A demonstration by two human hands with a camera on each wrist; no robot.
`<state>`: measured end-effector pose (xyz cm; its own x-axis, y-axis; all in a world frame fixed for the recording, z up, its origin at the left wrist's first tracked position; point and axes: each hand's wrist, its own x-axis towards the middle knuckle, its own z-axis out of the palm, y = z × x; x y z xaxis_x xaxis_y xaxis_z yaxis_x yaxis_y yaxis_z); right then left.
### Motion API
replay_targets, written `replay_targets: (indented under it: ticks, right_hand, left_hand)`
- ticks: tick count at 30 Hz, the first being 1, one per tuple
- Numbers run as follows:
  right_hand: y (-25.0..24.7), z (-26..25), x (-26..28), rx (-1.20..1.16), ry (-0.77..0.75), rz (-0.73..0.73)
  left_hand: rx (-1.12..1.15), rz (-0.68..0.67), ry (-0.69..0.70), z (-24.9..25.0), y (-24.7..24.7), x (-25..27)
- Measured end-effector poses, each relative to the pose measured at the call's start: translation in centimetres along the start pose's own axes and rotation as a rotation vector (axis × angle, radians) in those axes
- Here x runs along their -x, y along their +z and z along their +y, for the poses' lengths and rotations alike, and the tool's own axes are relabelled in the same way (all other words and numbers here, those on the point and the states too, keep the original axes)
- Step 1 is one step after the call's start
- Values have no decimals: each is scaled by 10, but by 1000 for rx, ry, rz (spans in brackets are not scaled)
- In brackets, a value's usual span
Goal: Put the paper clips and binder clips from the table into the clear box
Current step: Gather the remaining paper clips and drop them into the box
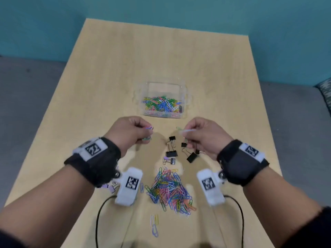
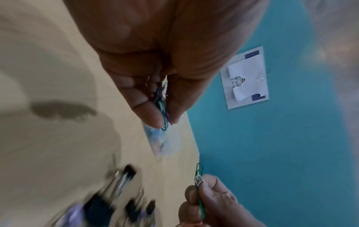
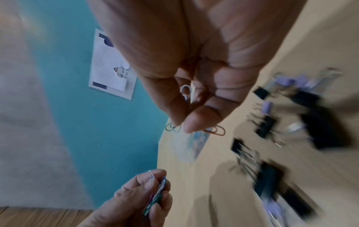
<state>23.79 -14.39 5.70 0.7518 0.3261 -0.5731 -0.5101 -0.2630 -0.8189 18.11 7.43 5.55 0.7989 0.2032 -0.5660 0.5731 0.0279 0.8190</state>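
A clear box (image 1: 183,97) half filled with coloured paper clips sits mid-table. Just in front of it, my left hand (image 1: 143,130) pinches a small bunch of paper clips (image 2: 164,112) above the table. My right hand (image 1: 184,132) pinches a few paper clips (image 1: 188,131) too, level with the left. Between and below the hands lie several black binder clips (image 1: 172,153). A big heap of coloured paper clips (image 1: 170,190) lies nearer me. Both wrist views show the box (image 2: 165,142) (image 3: 186,145) beyond the fingertips.
Lilac binder clips (image 1: 111,187) lie under my left wrist. A few stray paper clips (image 1: 154,224) sit near the front edge. Cables trail from both wrist cameras. The wooden table (image 1: 161,56) stands against a teal wall, where a paper sign (image 2: 246,78) hangs.
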Motion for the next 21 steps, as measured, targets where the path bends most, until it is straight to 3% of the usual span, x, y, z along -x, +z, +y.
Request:
replay_targets:
  ticks: [3,7,13,18,21]
  right_hand:
    - [-1,-36,-32,38,-52,56]
    - [7,-65,-70,256,-145,155]
    - [23,-78,-91,525,-110,165]
    - [4,-51,-59,639,-232,240]
    - [6,-4,-3,786,-317,137]
  left_hand:
    - [-92,51,100,33,1,-34]
    - [-267,130,191,63,6,-74]
    - [-510,133,216,64,10,-96]
    - [-633,203,280,37,-18,-61]
    - [-746,134,338,-3,-19,-6]
